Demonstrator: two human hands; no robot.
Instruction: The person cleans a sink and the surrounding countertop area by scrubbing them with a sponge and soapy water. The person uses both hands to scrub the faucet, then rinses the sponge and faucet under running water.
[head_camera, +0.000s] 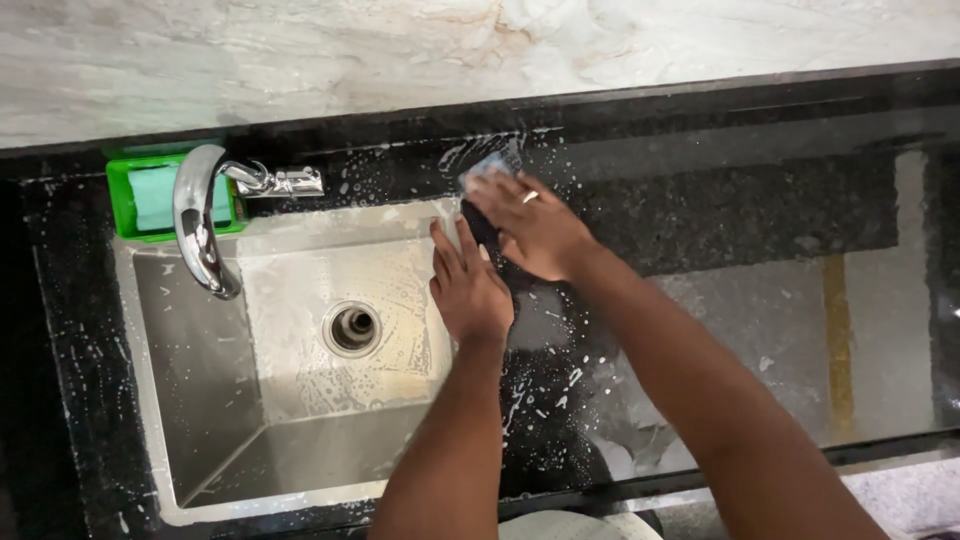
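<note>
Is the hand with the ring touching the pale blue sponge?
Touching. The head view shows the right hand with fingertips pressed on the pale blue sponge on the wet black counter.

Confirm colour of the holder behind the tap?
Bright green holder, with a pale teal block inside; seen in the head view.

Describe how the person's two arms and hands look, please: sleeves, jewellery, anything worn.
Both forearms are bare, with no sleeves visible up to the picture's lower edge. The right hand wears a thin, light-coloured metal ring on one of its fingers. The left hand shows no ring, watch or glove.
</note>
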